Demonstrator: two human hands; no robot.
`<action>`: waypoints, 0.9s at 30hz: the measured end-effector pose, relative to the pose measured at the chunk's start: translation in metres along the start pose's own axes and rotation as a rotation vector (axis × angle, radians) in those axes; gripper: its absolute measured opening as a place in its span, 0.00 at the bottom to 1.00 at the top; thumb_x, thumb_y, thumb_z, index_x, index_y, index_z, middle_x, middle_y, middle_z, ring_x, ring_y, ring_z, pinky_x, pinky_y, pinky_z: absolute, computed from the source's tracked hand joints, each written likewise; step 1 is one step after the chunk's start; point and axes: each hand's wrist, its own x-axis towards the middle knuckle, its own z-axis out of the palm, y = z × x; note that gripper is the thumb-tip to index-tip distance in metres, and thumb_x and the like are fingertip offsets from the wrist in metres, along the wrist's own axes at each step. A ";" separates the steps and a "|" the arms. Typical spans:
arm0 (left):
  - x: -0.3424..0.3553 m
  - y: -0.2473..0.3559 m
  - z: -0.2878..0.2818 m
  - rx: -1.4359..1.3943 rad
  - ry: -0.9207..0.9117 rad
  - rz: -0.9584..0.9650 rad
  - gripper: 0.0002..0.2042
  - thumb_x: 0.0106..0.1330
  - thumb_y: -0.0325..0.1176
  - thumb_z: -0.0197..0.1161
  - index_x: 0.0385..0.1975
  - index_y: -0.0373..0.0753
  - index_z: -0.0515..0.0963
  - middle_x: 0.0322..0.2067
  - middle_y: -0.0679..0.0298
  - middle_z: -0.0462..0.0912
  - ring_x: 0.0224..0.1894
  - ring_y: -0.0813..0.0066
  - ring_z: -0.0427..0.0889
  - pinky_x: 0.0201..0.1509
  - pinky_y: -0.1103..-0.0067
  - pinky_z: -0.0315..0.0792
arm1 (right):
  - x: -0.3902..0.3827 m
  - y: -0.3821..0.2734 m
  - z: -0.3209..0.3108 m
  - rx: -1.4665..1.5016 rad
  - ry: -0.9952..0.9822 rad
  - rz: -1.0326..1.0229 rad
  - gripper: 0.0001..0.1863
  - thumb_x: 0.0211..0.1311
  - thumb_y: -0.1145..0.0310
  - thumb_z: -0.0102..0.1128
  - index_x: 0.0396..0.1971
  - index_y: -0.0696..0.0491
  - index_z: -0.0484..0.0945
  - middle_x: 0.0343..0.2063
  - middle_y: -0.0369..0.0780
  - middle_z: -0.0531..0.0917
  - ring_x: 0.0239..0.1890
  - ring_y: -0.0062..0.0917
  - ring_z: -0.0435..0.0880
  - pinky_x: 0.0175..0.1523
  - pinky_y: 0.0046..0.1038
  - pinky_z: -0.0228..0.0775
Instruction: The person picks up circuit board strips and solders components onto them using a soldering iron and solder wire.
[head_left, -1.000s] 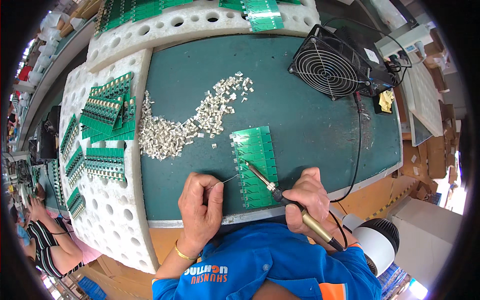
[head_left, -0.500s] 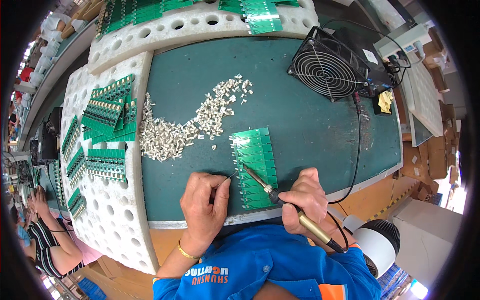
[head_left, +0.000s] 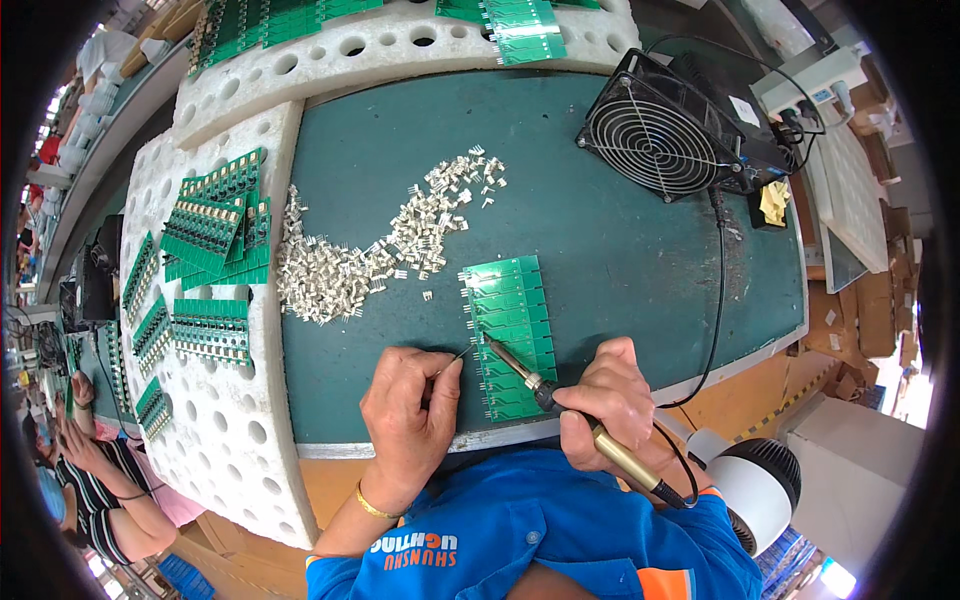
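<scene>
A green circuit-board panel lies on the dark green mat, with pins along its left edge. My right hand grips a soldering iron with a brass-coloured handle; its tip rests at the panel's left side, near the middle. My left hand is closed, pinching a thin solder wire that reaches toward that tip. A heap of small white connectors lies just beyond my left hand.
Perforated white foam blocks at left and back carry finished-looking boards. A black fan stands back right, near a yellow sponge. A white cylindrical appliance sits lower right. A co-worker is at the far left.
The iron's tip and my left fingers with the wire have shifted slightly toward me along the panel's left side. The co-worker's hands at the far left have moved.
</scene>
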 end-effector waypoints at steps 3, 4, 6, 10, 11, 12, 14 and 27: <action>-0.001 0.001 -0.001 -0.003 -0.008 -0.029 0.05 0.58 0.22 0.70 0.29 0.37 0.80 0.27 0.61 0.78 0.21 0.71 0.76 0.22 0.78 0.70 | 0.001 -0.001 -0.001 -0.005 -0.013 0.005 0.08 0.50 0.73 0.65 0.33 0.54 0.79 0.16 0.34 0.75 0.17 0.25 0.72 0.35 0.31 0.63; -0.001 0.001 -0.001 -0.003 -0.008 -0.029 0.05 0.58 0.22 0.70 0.29 0.37 0.80 0.27 0.61 0.78 0.21 0.71 0.76 0.22 0.78 0.70 | 0.001 -0.001 -0.001 -0.005 -0.014 0.005 0.08 0.50 0.73 0.65 0.33 0.54 0.79 0.16 0.34 0.75 0.17 0.25 0.72 0.35 0.31 0.63; 0.000 0.001 -0.001 0.017 -0.006 0.009 0.05 0.58 0.22 0.70 0.29 0.37 0.80 0.27 0.60 0.78 0.22 0.69 0.77 0.23 0.77 0.70 | 0.001 -0.001 -0.001 -0.007 -0.017 0.002 0.08 0.50 0.73 0.66 0.32 0.53 0.79 0.16 0.34 0.75 0.17 0.26 0.72 0.34 0.31 0.63; 0.000 0.001 -0.001 0.033 -0.007 0.022 0.06 0.57 0.22 0.70 0.29 0.38 0.79 0.27 0.60 0.78 0.23 0.67 0.78 0.24 0.76 0.71 | 0.002 -0.001 -0.001 -0.008 -0.020 0.001 0.08 0.50 0.73 0.66 0.32 0.53 0.79 0.15 0.34 0.75 0.17 0.26 0.71 0.34 0.31 0.62; 0.000 0.001 -0.001 0.036 -0.007 0.027 0.06 0.57 0.22 0.70 0.29 0.38 0.79 0.27 0.60 0.78 0.23 0.67 0.78 0.24 0.75 0.71 | 0.002 -0.002 -0.001 -0.013 -0.024 0.001 0.08 0.50 0.73 0.66 0.32 0.53 0.79 0.15 0.34 0.75 0.16 0.26 0.71 0.34 0.31 0.62; 0.000 0.001 -0.001 0.037 -0.008 0.036 0.06 0.57 0.22 0.70 0.30 0.38 0.79 0.27 0.60 0.78 0.23 0.67 0.78 0.24 0.75 0.71 | 0.002 -0.002 -0.001 -0.018 -0.028 0.002 0.08 0.50 0.73 0.66 0.32 0.53 0.79 0.15 0.34 0.75 0.16 0.26 0.71 0.34 0.31 0.62; 0.001 0.001 -0.001 0.045 -0.004 0.039 0.06 0.57 0.22 0.70 0.30 0.38 0.79 0.27 0.60 0.78 0.24 0.67 0.78 0.24 0.75 0.72 | 0.002 -0.002 -0.001 -0.017 -0.030 0.001 0.08 0.50 0.74 0.66 0.32 0.53 0.79 0.15 0.33 0.75 0.16 0.26 0.71 0.34 0.31 0.62; 0.002 0.003 0.000 0.039 -0.024 0.047 0.06 0.57 0.19 0.69 0.30 0.35 0.79 0.27 0.59 0.77 0.25 0.69 0.76 0.26 0.77 0.69 | 0.004 -0.003 -0.003 -0.027 -0.062 -0.006 0.11 0.47 0.75 0.66 0.33 0.53 0.79 0.15 0.33 0.75 0.16 0.25 0.72 0.35 0.31 0.62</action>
